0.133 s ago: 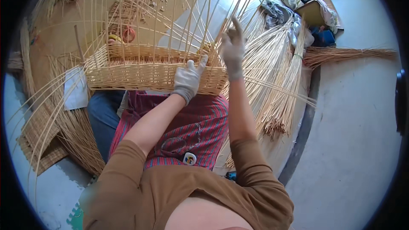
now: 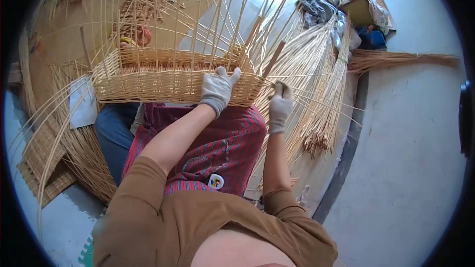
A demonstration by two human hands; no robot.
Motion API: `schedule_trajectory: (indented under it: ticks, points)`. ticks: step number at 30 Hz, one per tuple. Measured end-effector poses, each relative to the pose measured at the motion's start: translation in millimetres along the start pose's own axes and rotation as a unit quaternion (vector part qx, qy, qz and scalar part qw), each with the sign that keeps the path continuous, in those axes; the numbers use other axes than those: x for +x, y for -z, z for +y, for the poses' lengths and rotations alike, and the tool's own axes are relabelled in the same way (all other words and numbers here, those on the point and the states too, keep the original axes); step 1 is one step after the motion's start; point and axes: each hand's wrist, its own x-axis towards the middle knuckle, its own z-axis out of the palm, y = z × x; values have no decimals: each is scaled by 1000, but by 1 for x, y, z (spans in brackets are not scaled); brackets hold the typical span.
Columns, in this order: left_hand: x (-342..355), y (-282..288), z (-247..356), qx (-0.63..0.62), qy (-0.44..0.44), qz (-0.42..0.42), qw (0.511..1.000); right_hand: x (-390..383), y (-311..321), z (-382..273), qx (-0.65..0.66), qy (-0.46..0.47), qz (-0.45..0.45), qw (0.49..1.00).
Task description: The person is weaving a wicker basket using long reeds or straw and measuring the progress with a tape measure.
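Note:
An oblong wicker basket of pale woven strands sits across my lap, with tall upright stakes rising from its walls. My gloved left hand grips the near wall toward its right end, fingers at the rim. Just off the basket's right corner, my gloved right hand is closed, fingertips pinched at the loose wicker strands that run out to the right. Its palm side is hidden. A flat brown stick stands at that corner, and a thinner stick stands at the left end.
Bundles of pale wicker rods lie to the right, with a darker bundle beyond. Long strands curve out at left over a woven mat. A red striped cloth covers my lap. A box with bags stands far right.
My right hand has come down from above the basket's right end, where a finger pointed up, to the loose strands by the corner. My left hand keeps its grip.

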Motion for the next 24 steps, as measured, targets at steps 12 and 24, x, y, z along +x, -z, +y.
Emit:
schedule_trajectory:
  ticks: [12, 24]
  points:
    - [-148, -10, -196, -298, 84, 320, 896, -5, -51, -7, -302, 201, -130, 923]
    - [-210, -70, -400, -569, 219, 338, 717, -298, -253, -129, 1, 336, -576, 745]
